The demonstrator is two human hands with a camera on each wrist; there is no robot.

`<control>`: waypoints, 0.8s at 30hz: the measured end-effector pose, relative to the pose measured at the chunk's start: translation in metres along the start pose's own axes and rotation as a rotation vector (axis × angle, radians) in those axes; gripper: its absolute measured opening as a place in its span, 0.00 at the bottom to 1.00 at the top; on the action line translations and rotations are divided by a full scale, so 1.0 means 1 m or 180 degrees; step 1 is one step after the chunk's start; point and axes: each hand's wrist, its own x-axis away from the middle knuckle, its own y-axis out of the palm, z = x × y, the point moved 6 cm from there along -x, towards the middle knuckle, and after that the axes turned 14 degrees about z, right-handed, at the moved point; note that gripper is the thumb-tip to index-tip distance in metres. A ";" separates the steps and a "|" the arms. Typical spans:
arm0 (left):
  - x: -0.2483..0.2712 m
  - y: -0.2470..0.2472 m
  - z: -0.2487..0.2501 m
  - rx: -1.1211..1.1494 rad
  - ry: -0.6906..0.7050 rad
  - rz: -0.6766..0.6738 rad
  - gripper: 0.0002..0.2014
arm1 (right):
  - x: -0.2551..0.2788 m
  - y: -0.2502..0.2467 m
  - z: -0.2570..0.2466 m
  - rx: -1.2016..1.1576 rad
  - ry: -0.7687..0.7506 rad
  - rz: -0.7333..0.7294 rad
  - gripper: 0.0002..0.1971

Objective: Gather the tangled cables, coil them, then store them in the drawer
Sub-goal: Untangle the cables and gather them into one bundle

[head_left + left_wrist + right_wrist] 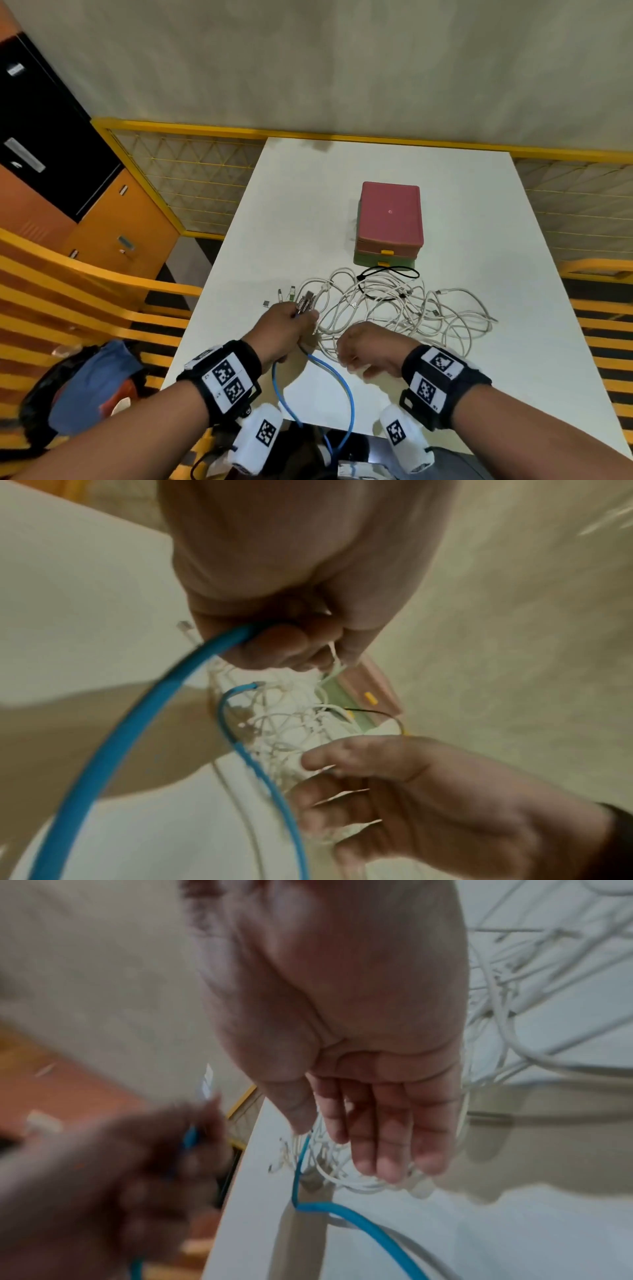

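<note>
My left hand (289, 325) grips a bunch of cable ends, with metal connectors (305, 303) sticking out above the fist. A blue cable (344, 387) runs from that fist in a loop over the table's near edge. In the left wrist view the left hand (284, 642) is a closed fist around the blue cable (137, 723). My right hand (359, 351) hovers over the near side of the tangled white cables (394, 305). Its fingers (387, 1129) are straight and hold nothing, with their tips at the white strands (346, 1175). The stacked pink and green drawer box (390, 222) stands behind the pile.
A black cable (387, 274) lies between the pile and the drawer box. Loose small connectors (281, 294) lie left of the pile. The white table (308, 205) is ringed by yellow railings (178, 126). An orange and black cabinet (102, 219) stands at the left.
</note>
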 end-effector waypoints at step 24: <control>0.040 0.044 -0.041 -0.1607 0.0516 -0.1968 0.18 | 0.006 -0.046 0.034 -0.1551 0.0550 0.0240 0.09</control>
